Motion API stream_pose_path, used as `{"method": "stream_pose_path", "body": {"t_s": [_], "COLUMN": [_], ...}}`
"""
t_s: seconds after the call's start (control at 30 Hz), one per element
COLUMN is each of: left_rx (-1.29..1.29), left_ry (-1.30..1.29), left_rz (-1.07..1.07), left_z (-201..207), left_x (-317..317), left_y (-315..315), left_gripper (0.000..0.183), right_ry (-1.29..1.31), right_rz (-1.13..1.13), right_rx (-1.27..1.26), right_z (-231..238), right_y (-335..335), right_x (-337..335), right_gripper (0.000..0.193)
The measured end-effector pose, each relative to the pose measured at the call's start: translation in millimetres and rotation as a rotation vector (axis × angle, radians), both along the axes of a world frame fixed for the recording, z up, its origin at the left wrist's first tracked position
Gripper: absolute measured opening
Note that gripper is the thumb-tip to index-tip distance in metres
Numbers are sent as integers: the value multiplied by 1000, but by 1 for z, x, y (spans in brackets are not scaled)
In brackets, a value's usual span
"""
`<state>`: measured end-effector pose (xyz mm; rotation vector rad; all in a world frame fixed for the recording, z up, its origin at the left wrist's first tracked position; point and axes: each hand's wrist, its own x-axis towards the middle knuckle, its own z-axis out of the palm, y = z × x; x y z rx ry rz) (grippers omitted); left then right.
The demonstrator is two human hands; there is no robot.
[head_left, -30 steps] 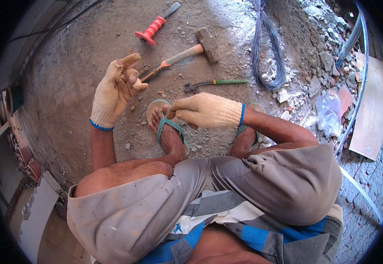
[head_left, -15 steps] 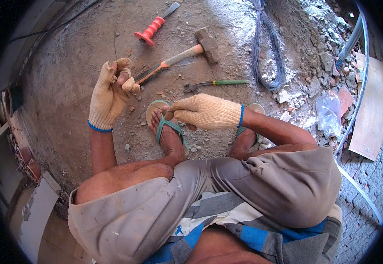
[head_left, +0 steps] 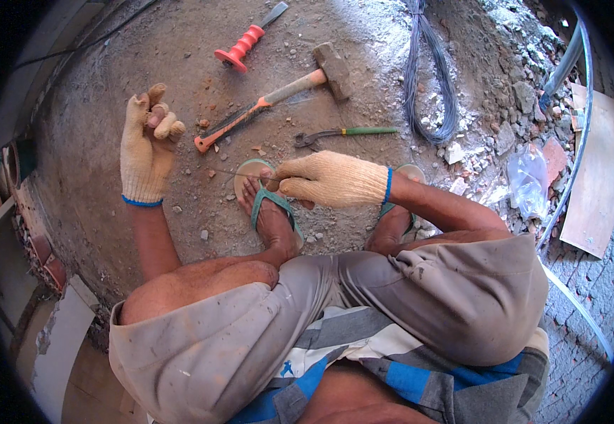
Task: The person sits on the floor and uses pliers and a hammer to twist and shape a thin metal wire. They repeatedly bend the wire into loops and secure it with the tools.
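Note:
My right hand (head_left: 335, 177), in a cream knit glove with a blue cuff, is closed in a pinch above my left sandal (head_left: 289, 212). It grips a thin wire (head_left: 233, 173) that sticks out to the left. Farther left, my gloved left hand (head_left: 148, 145) is raised with its fingers curled; anything between them is too small to make out. Just beyond the hands lie a sledgehammer (head_left: 285, 92) with an orange-ended handle and pincers (head_left: 342, 133) with a green handle. A chisel (head_left: 240, 49) with a red grip rests farther away.
A looped bundle of dark wire (head_left: 444, 85) lies at the far right. Rubble (head_left: 504, 138), a clear plastic bag (head_left: 528, 180) and a pale board (head_left: 593, 177) are on the right, where a light hose (head_left: 581, 141) curves past. Broken panels (head_left: 67, 339) stand at left.
My left hand has moved left, away from the hammer's handle end, which now shows fully. The thin wire by its fingers no longer shows. My right hand has stayed in place.

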<state>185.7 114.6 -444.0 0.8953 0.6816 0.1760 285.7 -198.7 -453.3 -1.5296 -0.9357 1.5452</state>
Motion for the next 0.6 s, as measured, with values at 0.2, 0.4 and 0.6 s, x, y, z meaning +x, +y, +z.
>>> {"method": "stream_pose_path", "body": {"t_s": [0.2, 0.4, 0.6], "left_rx": [28, 28, 70], "left_ry": [-45, -72, -54], "left_rz": [66, 84, 115], "left_z": [8, 11, 10], "left_x": [-3, -3, -5], "left_y": [15, 22, 24], "left_gripper": [41, 38, 42], "right_ry": [-19, 8, 4], "right_rz": [10, -6, -12], "right_rx": [8, 8, 13], "right_z": [1, 5, 6], "right_y": [1, 0, 0], "right_x": [0, -1, -2], "right_gripper": [39, 40, 40]}}
